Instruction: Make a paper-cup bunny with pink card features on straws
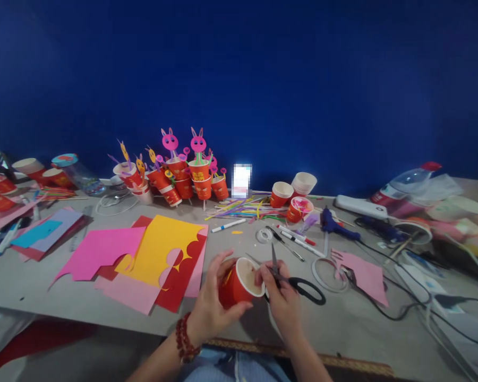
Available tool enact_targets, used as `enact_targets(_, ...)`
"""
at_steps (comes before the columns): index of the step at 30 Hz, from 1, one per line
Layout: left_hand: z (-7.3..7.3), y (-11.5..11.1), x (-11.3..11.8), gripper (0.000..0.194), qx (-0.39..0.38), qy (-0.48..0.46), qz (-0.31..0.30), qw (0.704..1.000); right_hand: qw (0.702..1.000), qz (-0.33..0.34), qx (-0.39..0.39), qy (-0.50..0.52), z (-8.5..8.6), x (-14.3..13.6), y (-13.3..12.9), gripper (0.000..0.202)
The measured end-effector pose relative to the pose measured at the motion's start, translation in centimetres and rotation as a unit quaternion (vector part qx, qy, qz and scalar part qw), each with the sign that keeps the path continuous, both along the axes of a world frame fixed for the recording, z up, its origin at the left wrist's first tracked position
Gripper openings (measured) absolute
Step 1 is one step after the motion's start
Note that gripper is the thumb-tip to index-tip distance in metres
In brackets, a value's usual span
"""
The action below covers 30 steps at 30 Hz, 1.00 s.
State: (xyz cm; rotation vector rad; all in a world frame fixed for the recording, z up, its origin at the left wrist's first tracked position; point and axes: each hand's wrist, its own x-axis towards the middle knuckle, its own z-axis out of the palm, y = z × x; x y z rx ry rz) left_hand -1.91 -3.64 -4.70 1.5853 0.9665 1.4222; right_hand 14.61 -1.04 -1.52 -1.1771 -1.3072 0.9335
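Note:
A red paper cup (241, 284) is tilted over the near part of the table, its white mouth turned to the right. My left hand (214, 302) wraps round the cup's side, a bead bracelet on its wrist. In my right hand (282, 297) are black-handled scissors (276, 265), their blades apart and pointing up and away. The fingertips of that hand reach the cup's rim. Beyond the hands lie a roll of white tape (264, 235) and a black pen (286, 245).
Coloured paper sheets (155, 249) lie to the left. Decorated cups with paper figures (201, 180) stand at the back, near pipe cleaners (239, 207). On the right are a blue glue gun (336, 225), cables, pink paper (364, 273) and a bottle (406, 183).

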Motion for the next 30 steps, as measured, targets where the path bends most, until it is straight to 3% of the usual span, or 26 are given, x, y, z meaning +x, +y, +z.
enact_targets(10,-1.2,-0.4,-0.8,0.082,-0.007,-0.031,0.001,1.0,0.994,0.001,0.094,-0.055,-1.1,0.2,-1.7,0.014)
enact_targets(13,-0.7,-0.4,-0.9,0.084,0.004,-0.052,-0.032,0.998,0.99,-0.019,0.123,-0.073,-1.0,0.2,-1.3,0.012)
enact_targets(19,0.9,-0.3,-1.0,0.074,-0.067,-0.079,-0.101,0.989,0.978,-0.02,0.183,-0.096,-1.2,0.5,-0.7,0.009)
enact_targets(30,-0.2,0.2,0.4,0.063,-0.104,-0.08,0.004,0.991,0.985,-0.003,0.102,-0.137,-1.6,0.2,0.0,0.018)
